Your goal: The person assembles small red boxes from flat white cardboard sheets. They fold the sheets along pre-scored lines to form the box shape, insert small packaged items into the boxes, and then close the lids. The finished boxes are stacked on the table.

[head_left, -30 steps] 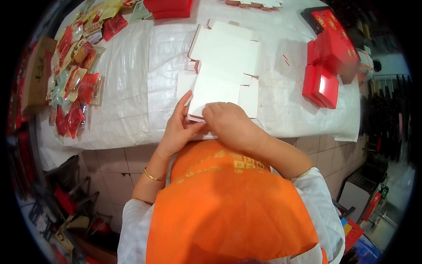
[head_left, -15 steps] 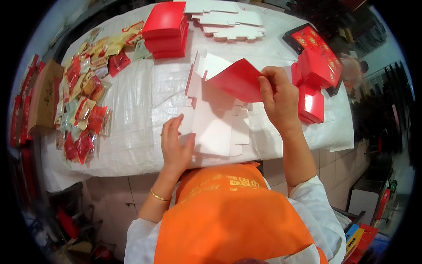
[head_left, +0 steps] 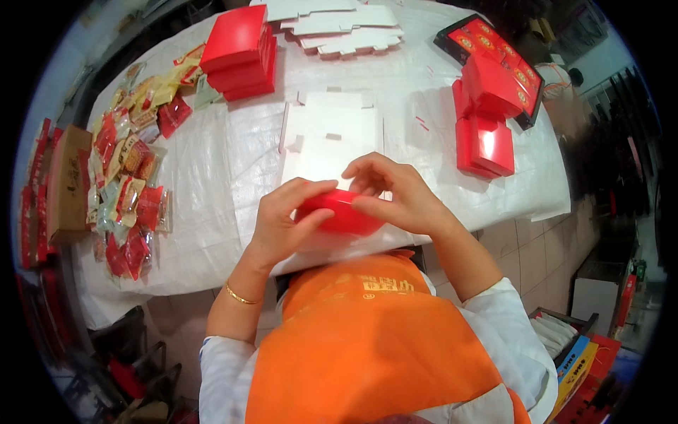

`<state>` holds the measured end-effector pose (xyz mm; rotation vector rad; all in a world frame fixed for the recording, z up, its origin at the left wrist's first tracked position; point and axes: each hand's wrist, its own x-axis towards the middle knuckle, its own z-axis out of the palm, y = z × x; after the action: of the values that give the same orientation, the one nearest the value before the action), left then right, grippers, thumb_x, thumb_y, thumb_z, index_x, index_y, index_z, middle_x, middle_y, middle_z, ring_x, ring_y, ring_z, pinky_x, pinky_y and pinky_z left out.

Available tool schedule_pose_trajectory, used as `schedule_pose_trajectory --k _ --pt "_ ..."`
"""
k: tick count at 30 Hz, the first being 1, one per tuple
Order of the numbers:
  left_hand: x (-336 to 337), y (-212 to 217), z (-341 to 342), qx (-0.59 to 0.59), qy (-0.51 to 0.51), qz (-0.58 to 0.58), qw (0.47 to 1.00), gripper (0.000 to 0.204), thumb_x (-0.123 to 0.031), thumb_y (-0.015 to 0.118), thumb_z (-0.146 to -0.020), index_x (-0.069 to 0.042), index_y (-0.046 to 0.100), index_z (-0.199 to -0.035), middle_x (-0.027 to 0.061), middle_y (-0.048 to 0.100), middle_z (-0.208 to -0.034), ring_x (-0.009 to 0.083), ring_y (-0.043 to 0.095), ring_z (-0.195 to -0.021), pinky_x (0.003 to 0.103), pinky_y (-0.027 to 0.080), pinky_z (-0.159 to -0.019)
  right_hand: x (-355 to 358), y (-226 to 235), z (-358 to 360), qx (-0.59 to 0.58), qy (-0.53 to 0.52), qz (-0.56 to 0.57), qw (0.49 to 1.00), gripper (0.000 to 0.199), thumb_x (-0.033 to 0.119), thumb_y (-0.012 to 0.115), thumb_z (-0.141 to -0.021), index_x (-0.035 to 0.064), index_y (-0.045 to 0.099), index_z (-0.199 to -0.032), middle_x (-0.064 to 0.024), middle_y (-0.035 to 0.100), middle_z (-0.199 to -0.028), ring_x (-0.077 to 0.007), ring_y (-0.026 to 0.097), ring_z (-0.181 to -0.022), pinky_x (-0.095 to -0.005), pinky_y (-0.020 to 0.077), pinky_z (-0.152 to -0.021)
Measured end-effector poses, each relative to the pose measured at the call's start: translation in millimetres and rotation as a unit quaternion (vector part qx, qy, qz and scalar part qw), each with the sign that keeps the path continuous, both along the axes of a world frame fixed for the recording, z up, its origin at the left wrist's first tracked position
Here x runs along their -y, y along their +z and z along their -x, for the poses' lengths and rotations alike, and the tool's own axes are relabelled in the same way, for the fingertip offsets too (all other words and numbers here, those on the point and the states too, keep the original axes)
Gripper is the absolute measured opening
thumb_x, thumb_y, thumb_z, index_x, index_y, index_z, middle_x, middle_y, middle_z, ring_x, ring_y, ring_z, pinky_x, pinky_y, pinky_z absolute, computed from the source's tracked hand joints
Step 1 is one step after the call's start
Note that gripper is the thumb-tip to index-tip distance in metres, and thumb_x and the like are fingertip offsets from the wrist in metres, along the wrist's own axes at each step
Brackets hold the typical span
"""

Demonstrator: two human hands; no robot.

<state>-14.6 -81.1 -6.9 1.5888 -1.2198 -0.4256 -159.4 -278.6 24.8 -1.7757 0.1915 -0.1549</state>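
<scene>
A: Both hands moved since half a second ago. Right hand [head_left: 402, 198] came down from mid-air with the red carton piece [head_left: 339, 212]; left hand [head_left: 282, 226] lifted off the flat blanks and joined it.

B: Fingers state?

A: Both sets of my fingers are clamped on the red carton piece. Left thumb and fingers wrap its left end, right fingers press down on its top and right end. Piece is between both hands, just above the near edge of the surface [head_left: 212, 177], over the stack of white flat blanks [head_left: 328, 131].

B: What else is on the surface?

A: Stack of closed red boxes [head_left: 240, 53] toward the far left. More white flat blanks [head_left: 339, 25] at the far edge. Red boxes [head_left: 484, 127] near the right edge, next to a dark tray of red packs [head_left: 494, 49] at the far right corner. Wrapped snack packets [head_left: 131, 177] spread along the left edge, brown cardboard box [head_left: 67, 184] just beyond them.

B: Whole surface covered?

A: White plastic sheet, yes.
</scene>
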Motion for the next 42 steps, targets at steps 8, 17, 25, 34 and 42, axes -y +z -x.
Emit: schedule_pose_trajectory --k 8,17,25,34,42 --pt "-21 -23 33 -0.175 0.128 -0.023 0.976 0.032 0.006 0.076 -0.084 0.003 0.071 -0.116 0.0085 0.068 -0.108 0.0141 0.065 -0.098 0.027 0.053 -0.088 -16 -37 27 0.087 -0.018 0.2 0.976 0.034 0.004 0.077 -0.083 0.0048 0.071 -0.116 -0.0095 0.067 -0.1 -0.0206 0.064 -0.084 -0.0306 0.0536 -0.073" --pt "-40 -32 39 -0.392 0.117 -0.106 0.906 0.016 0.0 0.07 -0.092 0.003 0.073 -0.107 0.0062 0.073 -0.101 0.0103 0.066 -0.09 0.025 0.055 -0.081 -28 -60 22 0.102 -0.018 0.226 0.969 0.015 0.002 0.076 -0.085 0.0055 0.077 -0.1 -0.0069 0.07 -0.081 -0.018 0.066 -0.073 -0.0277 0.0511 -0.06" --pt "-40 -39 43 -0.347 0.13 -0.053 0.927 0.013 -0.001 0.069 -0.094 0.002 0.074 -0.105 0.0048 0.074 -0.094 0.0078 0.067 -0.085 0.023 0.055 -0.075 -12 -50 15 0.066 -0.009 0.112 0.991 0.019 0.01 0.067 -0.093 0.0037 0.073 -0.109 -0.0114 0.073 -0.099 -0.0226 0.069 -0.089 -0.0327 0.0532 -0.078" --pt "-33 -52 56 -0.481 0.131 -0.021 0.867 0.01 -0.003 0.067 -0.096 0.001 0.069 -0.105 0.0052 0.072 -0.098 0.0079 0.066 -0.089 0.024 0.055 -0.079 31 -100 -83 -0.001 0.062 0.415 0.908 0.026 0.013 0.069 -0.09 0.0044 0.068 -0.114 -0.0134 0.067 -0.117 -0.0298 0.06 -0.116 -0.0403 0.0507 -0.095" --pt "-28 -48 50 -0.489 0.181 0.002 0.854 0.011 -0.008 0.066 -0.098 0.001 0.066 -0.105 0.0044 0.071 -0.096 0.0079 0.064 -0.088 0.025 0.054 -0.078 21 -60 -90 -0.12 0.17 0.264 0.942 0.023 0.021 0.064 -0.097 0.001 0.067 -0.108 -0.0162 0.07 -0.086 -0.0289 0.065 -0.079 -0.0381 0.0525 -0.076"
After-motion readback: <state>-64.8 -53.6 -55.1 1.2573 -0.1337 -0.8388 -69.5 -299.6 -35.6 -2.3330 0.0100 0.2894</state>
